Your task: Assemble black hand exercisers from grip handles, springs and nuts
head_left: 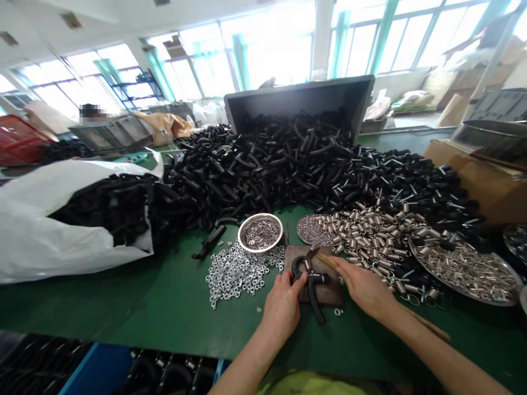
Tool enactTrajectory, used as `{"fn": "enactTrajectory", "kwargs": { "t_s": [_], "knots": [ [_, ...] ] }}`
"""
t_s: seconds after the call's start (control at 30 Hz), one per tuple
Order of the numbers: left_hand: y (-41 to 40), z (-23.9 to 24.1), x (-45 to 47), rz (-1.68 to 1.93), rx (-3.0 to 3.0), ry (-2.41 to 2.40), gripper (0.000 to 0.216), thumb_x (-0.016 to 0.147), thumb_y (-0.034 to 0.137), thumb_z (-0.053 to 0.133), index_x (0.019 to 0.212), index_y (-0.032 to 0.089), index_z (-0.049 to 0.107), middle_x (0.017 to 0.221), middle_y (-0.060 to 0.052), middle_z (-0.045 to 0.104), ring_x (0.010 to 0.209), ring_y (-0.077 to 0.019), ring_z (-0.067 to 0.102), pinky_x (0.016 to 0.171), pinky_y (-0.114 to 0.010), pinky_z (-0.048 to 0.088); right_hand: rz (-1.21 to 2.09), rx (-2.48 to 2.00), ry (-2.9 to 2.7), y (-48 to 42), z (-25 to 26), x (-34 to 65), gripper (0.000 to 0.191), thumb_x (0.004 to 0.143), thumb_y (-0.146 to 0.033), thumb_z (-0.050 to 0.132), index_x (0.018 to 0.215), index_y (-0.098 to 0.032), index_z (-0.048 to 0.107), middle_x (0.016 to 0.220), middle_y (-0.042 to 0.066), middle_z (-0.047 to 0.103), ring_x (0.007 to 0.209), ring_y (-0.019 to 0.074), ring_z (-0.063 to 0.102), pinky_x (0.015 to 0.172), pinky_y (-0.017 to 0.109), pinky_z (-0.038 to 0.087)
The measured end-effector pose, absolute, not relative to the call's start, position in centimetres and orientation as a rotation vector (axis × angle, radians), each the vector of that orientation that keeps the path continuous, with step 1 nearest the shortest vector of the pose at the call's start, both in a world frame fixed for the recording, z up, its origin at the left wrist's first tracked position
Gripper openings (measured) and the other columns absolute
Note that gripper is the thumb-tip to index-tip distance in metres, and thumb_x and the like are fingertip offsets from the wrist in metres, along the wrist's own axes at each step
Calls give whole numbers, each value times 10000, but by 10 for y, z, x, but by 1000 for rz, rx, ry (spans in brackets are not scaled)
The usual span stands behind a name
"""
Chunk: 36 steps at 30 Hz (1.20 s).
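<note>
My left hand (285,300) is closed on a black plastic spring clamp (313,300), which lies on a dark metal plate (334,296). A small coil spring (307,265) shows between the parts of the clamp. In my right hand (364,285) is a hammer (326,259), gripped by its wooden handle; its head is just above the clamp, and I cannot tell whether they touch. Loose nuts (236,274) are spread left of the plate. Behind it stands a metal bowl (240,237) of small metal parts.
A large heap of black clamp parts (263,175) spills from a grey bin (298,101). Springs (366,230) are piled at right, beside a tray (510,302) of metal pins. A white sack (41,219) lies left. One black part (209,242) rests on the green table (173,307).
</note>
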<state>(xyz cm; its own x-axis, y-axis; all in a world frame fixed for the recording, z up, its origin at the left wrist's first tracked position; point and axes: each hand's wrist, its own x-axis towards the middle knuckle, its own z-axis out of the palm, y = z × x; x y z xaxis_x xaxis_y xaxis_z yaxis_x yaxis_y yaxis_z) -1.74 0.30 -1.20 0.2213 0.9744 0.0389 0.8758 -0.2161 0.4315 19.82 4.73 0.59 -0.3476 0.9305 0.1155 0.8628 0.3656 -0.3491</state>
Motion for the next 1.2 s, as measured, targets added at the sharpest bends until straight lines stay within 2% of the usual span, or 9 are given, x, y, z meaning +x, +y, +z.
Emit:
{"fn": "enactTrajectory", "kwargs": {
  "t_s": [0.13,0.3,0.37,0.47,0.57,0.67,0.9,1.03,1.2],
  "knots": [
    [6,-13,-24,732,1902,1601,485,804,100,450,1231,302,555,1028,-78,542,943,-206,514,832,-362,457,51,-1520,-2276,8,-13,241,400,933,-275,321,1306,-239,461,1171,63,631,947,193,639,753,302,506],
    [3,-12,-18,918,853,1219,375,761,242,589,1132,192,618,817,-41,590,611,-120,558,514,-230,470,-280,-1478,-2364,-33,-45,296,384,900,-344,426,1258,-262,535,876,66,673,711,189,619,670,323,468],
    [-2,-11,-8,972,561,1140,365,734,233,634,1095,179,634,912,-67,627,699,-129,600,576,-233,504,-337,-1490,-2411,-37,-52,308,363,880,-373,461,1210,-276,579,835,62,662,654,182,585,637,329,446],
    [-13,-10,9,1028,375,1102,393,735,202,637,1127,207,624,1195,-76,593,964,-164,606,829,-302,511,-332,-1493,-2434,-31,-51,312,313,854,-371,510,1122,-270,634,909,74,662,805,223,579,717,361,434],
    [-26,-9,18,1007,479,1086,429,747,238,634,1174,205,604,1328,-64,513,1195,-204,493,1025,-356,378,-283,-1467,-2401,-13,-39,299,282,854,-349,514,1064,-231,660,966,91,646,920,254,546,805,402,415],
    [-33,0,15,915,646,1105,505,753,291,634,1241,197,550,1384,-67,449,1290,-228,389,1077,-387,299,-183,-1437,-2352,21,-23,268,268,894,-286,449,1027,-196,664,984,98,632,928,230,531,838,380,410],
    [43,23,-10,916,1585,1394,289,821,290,540,1077,195,635,1094,-76,628,997,-201,575,886,-346,448,-50,-1575,-2445,146,-6,184,214,872,-202,473,961,-186,667,920,83,628,940,210,509,781,306,404],
    [122,12,-3,634,2149,1729,212,818,262,551,971,178,671,965,-72,619,989,-205,534,907,-339,403,-64,-1632,-2488,182,-12,166,180,859,-199,486,871,-167,663,891,102,625,937,224,515,742,305,398],
    [173,-10,16,468,2201,1793,181,770,240,617,907,137,676,954,-108,614,1007,-245,509,902,-347,388,-21,-1665,-2508,183,-15,164,187,876,-196,454,893,-149,634,948,118,625,956,228,528,753,310,394]
  ]
}}
